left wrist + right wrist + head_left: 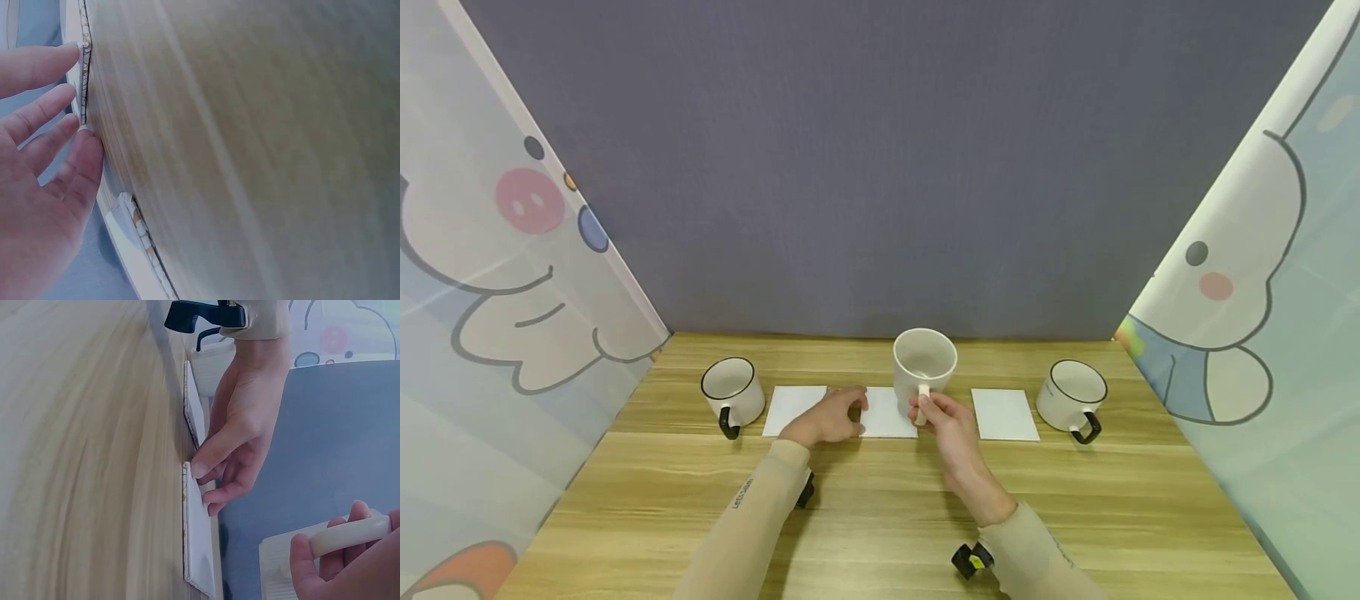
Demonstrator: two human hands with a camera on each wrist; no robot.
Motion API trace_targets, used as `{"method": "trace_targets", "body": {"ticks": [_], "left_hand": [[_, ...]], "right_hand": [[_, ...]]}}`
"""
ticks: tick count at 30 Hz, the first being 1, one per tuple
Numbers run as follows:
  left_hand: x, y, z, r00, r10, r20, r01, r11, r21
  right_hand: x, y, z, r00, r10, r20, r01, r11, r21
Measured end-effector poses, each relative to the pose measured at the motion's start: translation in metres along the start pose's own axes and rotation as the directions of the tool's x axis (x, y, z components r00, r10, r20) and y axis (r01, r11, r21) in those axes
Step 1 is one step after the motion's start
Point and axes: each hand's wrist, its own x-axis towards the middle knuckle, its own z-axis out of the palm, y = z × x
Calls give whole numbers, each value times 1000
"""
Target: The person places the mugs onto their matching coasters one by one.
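Observation:
My right hand (951, 429) grips the handle of a plain white mug (925, 353), fingers curled round it. In the head view the mug overlaps the right part of the middle white cardboard square (883, 417). The right wrist view shows the mug (275, 553) raised beside that square (197, 531). My left hand (831, 417) is at the left edge of the middle square, fingers loosely bent, with thumb and fingertips right at its edge. In the left wrist view the left hand (47, 162) has its fingers spread and nothing gripped between them.
One white square (790, 404) lies under the left forearm's side, another (1004, 414) to the right. A black-rimmed white mug with a black handle (733, 392) stands at the far left, a similar mug (1071, 396) at the far right. A grey panel (880, 183) rises behind the wooden table (880, 517).

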Motion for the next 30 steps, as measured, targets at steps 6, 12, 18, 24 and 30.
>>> {"method": "trace_targets", "body": {"ticks": [6,12,18,24,30], "left_hand": [[1,0,0,1000,10,-10,-10,1000,4],[2,0,-1,999,34,-16,-34,999,5],[2,-1,0,1000,25,-11,-25,1000,2],[2,-2,0,1000,20,-12,-20,1000,8],[2,-2,0,1000,17,-11,-17,1000,15]], "right_hand": [[2,-1,5,1000,5,8,-5,1000,16],[3,-2,8,1000,13,26,-13,1000,22],[3,-2,12,999,16,30,-16,1000,21],[4,1,16,1000,16,27,-17,999,35],[3,1,21,999,24,39,-25,999,20]]}}
